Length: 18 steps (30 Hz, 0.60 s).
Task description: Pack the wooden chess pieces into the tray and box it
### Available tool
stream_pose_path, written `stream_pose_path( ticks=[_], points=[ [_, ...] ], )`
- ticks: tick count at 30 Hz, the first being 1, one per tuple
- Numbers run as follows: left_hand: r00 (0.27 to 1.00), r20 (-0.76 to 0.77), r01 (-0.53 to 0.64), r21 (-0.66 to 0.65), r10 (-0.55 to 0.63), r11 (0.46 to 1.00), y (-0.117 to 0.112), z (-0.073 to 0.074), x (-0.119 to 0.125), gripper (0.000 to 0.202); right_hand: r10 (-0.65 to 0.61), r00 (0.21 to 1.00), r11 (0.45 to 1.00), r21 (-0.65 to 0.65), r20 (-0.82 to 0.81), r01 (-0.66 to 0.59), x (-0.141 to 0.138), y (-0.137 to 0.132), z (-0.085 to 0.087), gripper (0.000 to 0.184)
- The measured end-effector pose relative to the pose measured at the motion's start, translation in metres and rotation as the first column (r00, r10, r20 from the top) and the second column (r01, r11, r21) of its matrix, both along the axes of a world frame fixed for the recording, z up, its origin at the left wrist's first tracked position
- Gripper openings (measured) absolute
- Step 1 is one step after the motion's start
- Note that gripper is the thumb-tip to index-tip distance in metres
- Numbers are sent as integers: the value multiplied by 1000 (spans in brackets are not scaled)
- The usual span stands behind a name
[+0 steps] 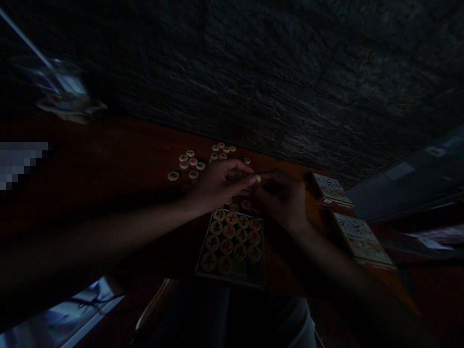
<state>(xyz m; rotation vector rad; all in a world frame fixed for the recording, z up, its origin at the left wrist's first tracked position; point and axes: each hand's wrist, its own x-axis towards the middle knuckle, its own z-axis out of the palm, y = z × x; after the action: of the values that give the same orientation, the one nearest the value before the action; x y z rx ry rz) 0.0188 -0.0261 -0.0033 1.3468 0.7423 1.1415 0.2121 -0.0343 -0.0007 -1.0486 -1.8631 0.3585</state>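
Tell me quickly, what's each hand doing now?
Left hand: closed, pinching a small pale piece.
Right hand: at that piece; too dark to tell its grip.

A small, pale xiangqi piece — its character unreadable here — is held up between left hand and right hand.

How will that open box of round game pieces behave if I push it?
The open box looks flat and rectangular, so it probably won't roll. Its round pieces might shift, since the near right corner is bare.
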Motion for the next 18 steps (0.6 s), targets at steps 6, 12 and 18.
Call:
stream_pose_path(
  ticks=[6, 12, 18],
  points=[
    [988, 157, 26, -96, -11, 995, 4, -1, 1, 27, -21, 985, 978, 206, 172, -15, 0, -6, 9, 16],
    [941, 338, 87, -148, -32, 985, 9, 2, -2, 26, 52, 994, 981, 183, 100, -69, 1, -3, 8, 27],
    [932, 355, 140, -184, -67, 973, 8, 3, -3, 27, -3, 998, 976, 216, 70, -12, 2, -1, 7, 26]
  ],
)
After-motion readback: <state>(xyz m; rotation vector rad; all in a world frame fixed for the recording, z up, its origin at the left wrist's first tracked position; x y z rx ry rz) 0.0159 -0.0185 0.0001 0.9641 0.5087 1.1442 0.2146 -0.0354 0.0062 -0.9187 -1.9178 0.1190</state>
